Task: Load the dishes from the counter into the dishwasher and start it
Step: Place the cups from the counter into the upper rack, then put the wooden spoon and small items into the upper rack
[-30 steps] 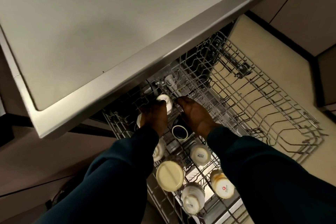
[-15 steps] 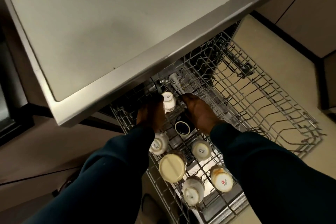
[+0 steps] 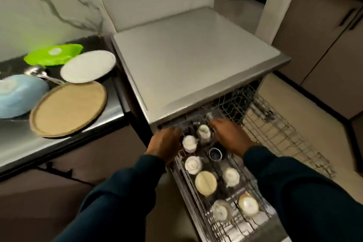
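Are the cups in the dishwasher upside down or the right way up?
Mostly upside down: the pale cups in the upper rack show their round bottoms. The dark cup seems to show an open mouth, but blur leaves that unsure.

- Lighting: dim, warm indoor light.
- Glare: soft sheen on the dishwasher top (image 3: 188,49).
- Blur: motion blur throughout.
- Distortion: wide-angle bending at the edges.

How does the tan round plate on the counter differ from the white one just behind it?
The tan plate looks larger and lies nearest the counter's front edge; the white plate looks smaller and sits farther back, beside a green plate. The tan one has a grooved rim; the white one looks smooth. Both are round, lie flat and wait unloaded on the counter.
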